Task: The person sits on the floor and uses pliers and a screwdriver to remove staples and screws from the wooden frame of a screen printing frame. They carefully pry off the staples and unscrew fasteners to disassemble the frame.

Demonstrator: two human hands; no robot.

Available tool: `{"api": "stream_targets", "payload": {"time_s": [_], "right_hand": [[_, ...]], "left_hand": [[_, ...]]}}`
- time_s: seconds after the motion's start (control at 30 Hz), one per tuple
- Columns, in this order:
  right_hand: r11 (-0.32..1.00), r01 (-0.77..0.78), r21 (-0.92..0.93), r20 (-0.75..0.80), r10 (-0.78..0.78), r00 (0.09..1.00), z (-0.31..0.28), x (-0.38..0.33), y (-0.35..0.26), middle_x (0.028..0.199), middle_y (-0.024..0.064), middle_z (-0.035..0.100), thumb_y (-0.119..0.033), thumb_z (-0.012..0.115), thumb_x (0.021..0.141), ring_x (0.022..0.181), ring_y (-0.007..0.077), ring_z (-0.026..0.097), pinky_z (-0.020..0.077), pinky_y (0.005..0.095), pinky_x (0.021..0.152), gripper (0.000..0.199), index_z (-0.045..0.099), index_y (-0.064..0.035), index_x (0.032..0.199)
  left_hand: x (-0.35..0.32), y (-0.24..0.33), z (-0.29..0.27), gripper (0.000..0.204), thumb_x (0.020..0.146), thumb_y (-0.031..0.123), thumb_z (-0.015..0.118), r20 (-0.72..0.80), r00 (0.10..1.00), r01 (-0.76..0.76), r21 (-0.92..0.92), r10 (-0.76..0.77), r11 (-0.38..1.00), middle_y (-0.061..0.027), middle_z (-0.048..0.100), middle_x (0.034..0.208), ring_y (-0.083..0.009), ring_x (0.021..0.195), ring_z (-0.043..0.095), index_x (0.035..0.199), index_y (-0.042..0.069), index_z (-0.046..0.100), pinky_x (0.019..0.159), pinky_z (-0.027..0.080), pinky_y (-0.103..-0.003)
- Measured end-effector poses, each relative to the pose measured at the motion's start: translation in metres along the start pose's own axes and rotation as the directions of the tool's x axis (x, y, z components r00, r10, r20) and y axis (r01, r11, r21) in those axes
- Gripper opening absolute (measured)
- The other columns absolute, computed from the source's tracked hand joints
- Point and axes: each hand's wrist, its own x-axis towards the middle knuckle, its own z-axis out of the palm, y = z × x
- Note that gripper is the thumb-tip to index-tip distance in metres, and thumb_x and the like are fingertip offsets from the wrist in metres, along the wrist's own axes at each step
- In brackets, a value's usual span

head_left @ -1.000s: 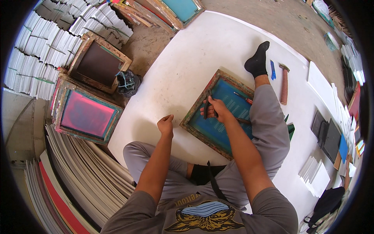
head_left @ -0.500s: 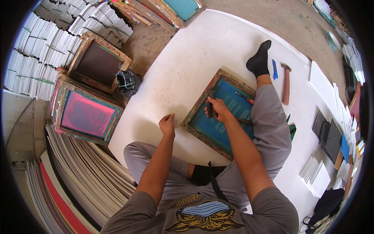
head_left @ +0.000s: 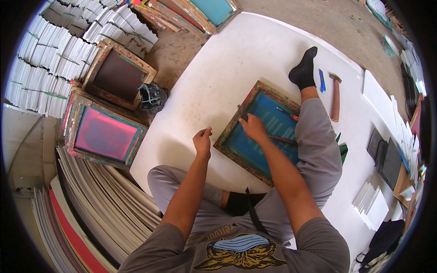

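Note:
A screen-printing frame (head_left: 231, 153) with a worn wooden border and blue mesh lies aslant before me, under my right forearm. My right hand (head_left: 253, 127) is closed round dark pliers (head_left: 241, 110), their head at the frame's upper left edge; the handles are mostly hidden in my grip. Left of the frame, my left hand (head_left: 202, 142) is raised with its fingers pinched; whatever they hold is too small to make out. On the mesh rest a red-handled screwdriver (head_left: 293, 117) and a second slim tool (head_left: 283, 139), partly beside my leg.
A hammer (head_left: 335, 98) and a blue cutter (head_left: 322, 81) lie right of my outstretched foot on the white board (head_left: 195, 86). At the left lean more screen frames (head_left: 107, 136), a black bag (head_left: 152, 97) and stacked sheets (head_left: 109, 195). White cards (head_left: 371, 204) lie at the right.
My right hand has moved slightly up and left, turning the pliers so that their head now reaches the frame's edge. My left hand has shifted a little right and up.

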Motion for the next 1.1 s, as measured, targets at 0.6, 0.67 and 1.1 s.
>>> {"api": "stream_targets", "payload": {"time_s": [0.6,0.67,1.1], "right_hand": [[0.938,-0.184,0.295,0.569,-0.017,0.822,-0.017,-0.033,-0.043,0.084,0.0105,0.071,-0.036,0.062,0.100,0.068,0.0188,0.069,0.0547,0.0346,0.057,0.035,0.062,-0.0017,0.109],[0.845,-0.329,0.421,0.515,0.075,0.854,-0.024,-0.030,-0.039,0.090,0.0120,0.071,-0.039,0.060,0.101,0.071,0.0201,0.070,0.0557,0.0353,0.059,0.040,0.060,-0.0016,0.117],[0.449,-0.449,0.773,0.420,0.168,0.892,-0.041,-0.004,-0.014,0.101,0.0215,0.072,-0.039,0.049,0.106,0.084,0.0310,0.074,0.0616,0.0434,0.071,0.042,0.054,-0.0003,0.121]], "left_hand": [[-0.004,0.020,0.009,0.029,0.095,0.027,0.067,0.142,0.951,0.303,-0.273,-0.273,0.913,-0.0076,0.068,0.095,-0.0093,0.051,0.039,0.108,0.001,0.068,0.042,0.028,-0.025],[-0.001,0.013,0.002,0.030,0.092,0.027,0.072,0.048,0.972,0.235,-0.169,-0.230,0.957,-0.0082,0.069,0.091,-0.0095,0.056,0.047,0.103,-0.001,0.071,0.046,0.035,-0.026],[0.012,-0.032,-0.026,0.030,0.089,0.022,0.074,-0.242,0.968,-0.008,0.260,0.074,0.966,-0.0116,0.073,0.082,-0.0171,0.074,0.065,0.094,-0.008,0.074,0.070,0.051,-0.032]]}}
